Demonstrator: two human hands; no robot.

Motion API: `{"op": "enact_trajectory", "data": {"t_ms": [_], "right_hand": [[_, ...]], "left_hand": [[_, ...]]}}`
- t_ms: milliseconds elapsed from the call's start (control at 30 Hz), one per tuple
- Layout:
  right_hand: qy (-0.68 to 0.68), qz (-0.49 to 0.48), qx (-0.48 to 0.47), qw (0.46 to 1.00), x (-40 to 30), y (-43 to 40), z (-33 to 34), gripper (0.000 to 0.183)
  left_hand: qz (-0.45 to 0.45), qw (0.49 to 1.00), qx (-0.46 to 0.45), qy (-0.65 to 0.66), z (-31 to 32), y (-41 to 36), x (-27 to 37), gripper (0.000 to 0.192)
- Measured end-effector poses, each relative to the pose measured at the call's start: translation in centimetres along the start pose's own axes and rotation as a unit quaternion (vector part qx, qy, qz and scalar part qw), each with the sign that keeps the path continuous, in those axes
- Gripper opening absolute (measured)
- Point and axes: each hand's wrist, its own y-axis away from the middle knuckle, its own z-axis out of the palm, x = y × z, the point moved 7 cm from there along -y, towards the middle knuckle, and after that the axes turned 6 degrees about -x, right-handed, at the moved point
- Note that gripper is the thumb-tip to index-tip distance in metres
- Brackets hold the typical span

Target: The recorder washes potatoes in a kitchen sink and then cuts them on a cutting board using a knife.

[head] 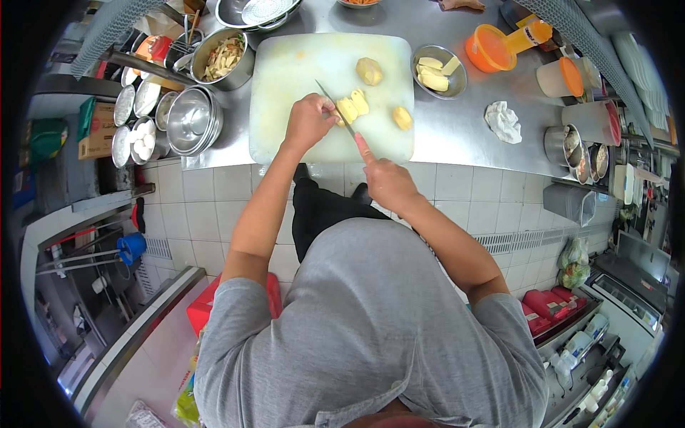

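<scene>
A white cutting board (289,69) lies on the steel worktop before me. My right hand (389,181) grips a kitchen knife (342,117) by its handle, index finger stretched along the blade's spine. The blade runs up and to the left, beside pieces of peeled potato (353,106). My left hand (310,122) is at the left side of the blade, its fingertips close together at the end of the cut potato; whether they pinch a piece is hidden. Two more peeled potatoes rest on the board, a larger one (369,71) farther back and a smaller one (402,118) at right.
Right of the board stands a steel bowl (457,85) with potato pieces. A crumpled white cloth (503,122) and an orange container (488,49) are farther right. At left are a steel pot (246,67) of sliced food and stacked steel bowls (192,120). The worktop's front edge (460,167) faces me.
</scene>
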Motion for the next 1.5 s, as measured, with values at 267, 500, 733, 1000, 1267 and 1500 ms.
{"op": "enact_trajectory", "data": {"t_ms": [267, 500, 733, 1000, 1267, 1500], "right_hand": [[-0.022, -0.009, 0.029, 0.999, -0.6, 1.4, -2.4, 0.071], [-0.017, -0.007, 0.007, 1.000, -1.1, 1.7, -2.0, 0.070], [0.008, 0.001, -0.010, 1.000, -0.7, -0.3, 0.0, 0.079], [-0.025, -0.020, 0.029, 0.999, -0.2, 0.5, -1.0, 0.073], [-0.020, -0.002, 0.006, 1.000, -1.1, 1.5, -1.9, 0.072], [-0.004, -0.004, 0.013, 1.000, -1.0, 0.0, 0.0, 0.076]], "left_hand": [[-0.003, 1.000, 0.001, 0.015, -0.1, 0.0, -0.5, 0.022], [0.001, 1.000, 0.004, 0.014, 0.0, -0.1, -0.6, 0.023], [0.004, 1.000, -0.002, -0.012, -0.2, -0.1, 0.1, 0.023], [0.001, 1.000, -0.004, 0.005, 0.0, -0.2, -0.5, 0.023], [0.001, 1.000, 0.003, 0.013, -0.1, 0.0, -0.8, 0.024], [0.009, 1.000, 0.007, 0.006, -0.1, 0.0, -0.5, 0.024]]}}
